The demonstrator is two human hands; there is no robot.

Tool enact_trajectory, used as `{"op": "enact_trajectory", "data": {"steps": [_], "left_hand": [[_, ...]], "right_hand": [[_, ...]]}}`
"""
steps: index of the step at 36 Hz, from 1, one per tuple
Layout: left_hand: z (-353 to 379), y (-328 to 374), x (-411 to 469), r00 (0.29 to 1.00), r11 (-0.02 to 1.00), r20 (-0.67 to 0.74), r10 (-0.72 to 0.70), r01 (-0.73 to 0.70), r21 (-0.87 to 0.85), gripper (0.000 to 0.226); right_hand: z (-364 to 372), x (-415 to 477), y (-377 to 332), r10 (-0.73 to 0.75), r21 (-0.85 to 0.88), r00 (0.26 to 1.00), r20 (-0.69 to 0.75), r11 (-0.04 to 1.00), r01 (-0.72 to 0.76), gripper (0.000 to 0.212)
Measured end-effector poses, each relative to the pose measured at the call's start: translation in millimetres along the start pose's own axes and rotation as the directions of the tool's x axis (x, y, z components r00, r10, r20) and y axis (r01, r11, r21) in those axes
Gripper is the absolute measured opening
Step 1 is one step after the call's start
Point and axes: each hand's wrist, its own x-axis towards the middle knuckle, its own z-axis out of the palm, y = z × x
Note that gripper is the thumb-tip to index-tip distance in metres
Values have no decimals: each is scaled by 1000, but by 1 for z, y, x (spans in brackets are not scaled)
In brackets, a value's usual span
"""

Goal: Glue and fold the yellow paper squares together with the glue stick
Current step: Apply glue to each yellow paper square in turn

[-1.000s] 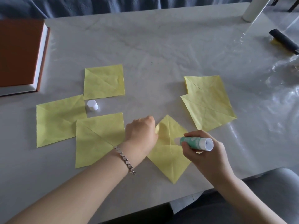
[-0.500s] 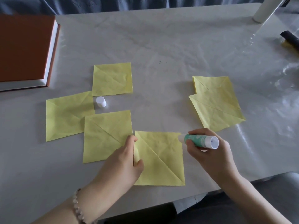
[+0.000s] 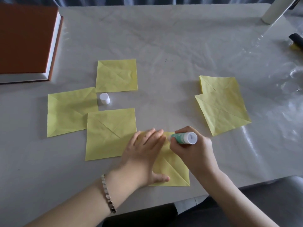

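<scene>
Head view: the left hand [image 3: 144, 154] lies flat, fingers straight, on the yellow paper square [image 3: 173, 167] at 6 o'clock on the table [image 3: 164, 46]. The right hand [image 3: 191, 151] curls its fingers round the glue stick [image 3: 183, 138], whose tip is at the square's 12 o'clock edge. Hold the paper down and rub gently, because it looks thin and crinkly, with one slanting fold.

A wide pale grey table with a wrinkled covering [image 3: 164, 38] fills the frame. Along the top edge hangs pleated blue-grey fabric [image 3: 147, 0]. On the right lies a crinkled clear plastic sheet [image 3: 278, 99], glinting with soft daylight.
</scene>
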Motion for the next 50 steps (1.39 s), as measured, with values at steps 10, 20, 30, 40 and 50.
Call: {"op": "enact_trajectory", "data": {"steps": [10, 20, 30, 40, 50], "left_hand": [[-1, 0, 2, 998, 1000, -61, 10, -12, -26, 109], [-10, -1, 5, 992, 997, -129, 14, -23, -68, 86], [-12, 4, 7, 998, 1000, -57, 17, -16, 8, 76], [-10, 5, 6, 1000, 997, -18, 1, 0, 79, 75], [3, 1, 7, 981, 999, -193, 18, -26, -39, 75]], "right_hand": [[-3, 5, 9, 32, -41, 998, -46, 999, -34, 15], [-17, 4, 13, 57, -38, 998, -13, 998, -57, 15], [-34, -13, 21, -29, -55, 986, 163, 998, 38, 18], [-53, -30, 29, -115, -145, 905, 410, 971, 188, 29], [-38, 17, 7, -111, -79, 930, 350, 986, 147, 19]]}}
